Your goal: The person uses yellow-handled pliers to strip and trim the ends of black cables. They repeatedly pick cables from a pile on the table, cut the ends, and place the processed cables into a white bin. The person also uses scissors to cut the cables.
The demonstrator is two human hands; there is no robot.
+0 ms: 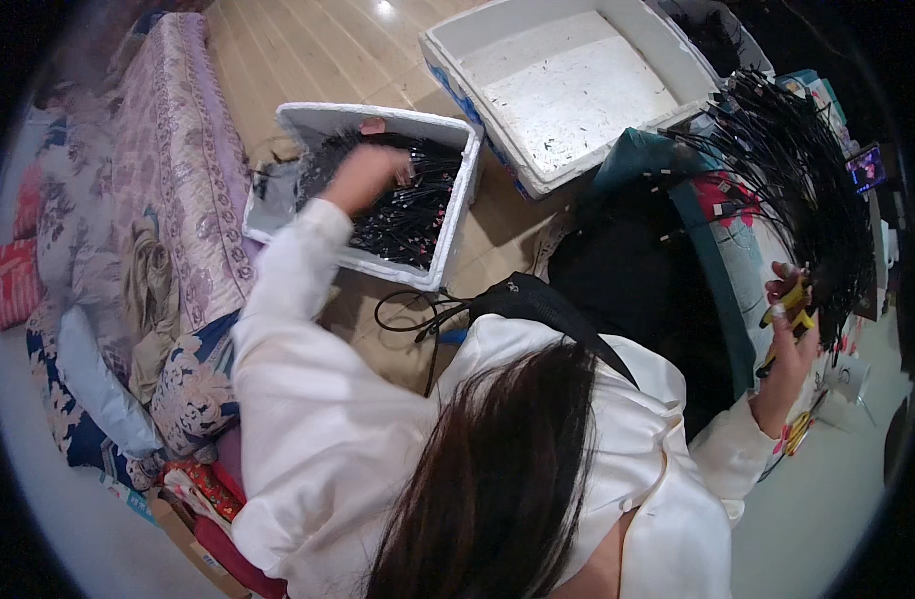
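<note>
My left hand (369, 176) is stretched over a white foam box (461, 215) filled with short black cables (407, 225). Motion smears its fingers, so I cannot make out whether they hold anything. At the right, my right hand (795, 339) is closed around a hand tool with yellow handles, apparently pliers or cutters (803, 317). Its jaws are hard to see. Beside that hand a large bundle of long black cables (807, 190) spreads over the table, with small pale connectors at some ends.
A bigger white foam box (577, 80) with dark scraps on its bottom stands behind. Another box of black pieces (712, 40) is beyond it. A lit phone (865, 170) is at the far right. A patterned bed or sofa (178, 170) runs along the left. A black bag (537, 309) lies before me.
</note>
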